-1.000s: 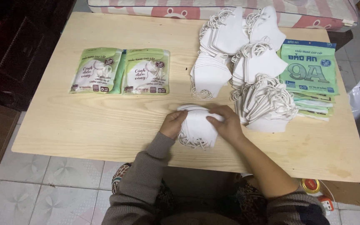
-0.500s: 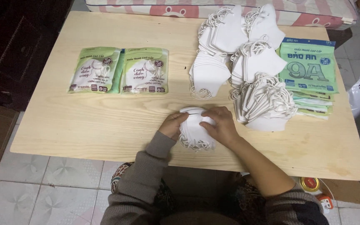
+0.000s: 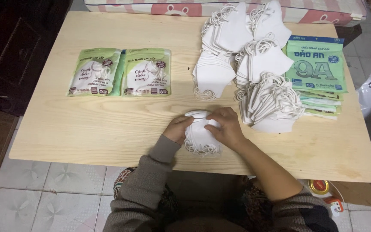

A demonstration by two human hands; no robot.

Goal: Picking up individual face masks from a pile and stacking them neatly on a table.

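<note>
We see a small stack of white masks (image 3: pixel 199 136) lying near the front edge of the worktop (image 3: pixel 108 129), at about 6 o'clock from its middle, with both hands on it. The left hand (image 3: pixel 178 129) sits at the stack's 9 o'clock edge, fingers curled and pressed against its side. The right hand (image 3: pixel 225 127) lies over the stack's 2 o'clock corner, fingers bent and pressing down on the top mask. We cannot tell whether either thumb pinches a mask underneath. Looped ear cords stick out along the stack's 6 o'clock edge.

Just beside the right hand, at 3 o'clock, we find a fanned pile of masks (image 3: pixel 271 103) with tangled cords on top. At 12 o'clock from the stack lies a second pile (image 3: pixel 211 75), and further on at 1 o'clock there are two more piles (image 3: pixel 260 60) (image 3: pixel 232 28) reaching the far edge, all loose and bare on the wood.

At 10 o'clock, well apart from the hands, two green pouches (image 3: pixel 94 72) (image 3: pixel 147 72) lie flat side by side, touching. Each has a clear window showing a white mask inside, and both look sealed.

At 2 o'clock, by the right edge, we see a stack of flat green bags (image 3: pixel 316 64), the top one lying face up; the ones below show only their edges, and we cannot tell what they contain.
</note>
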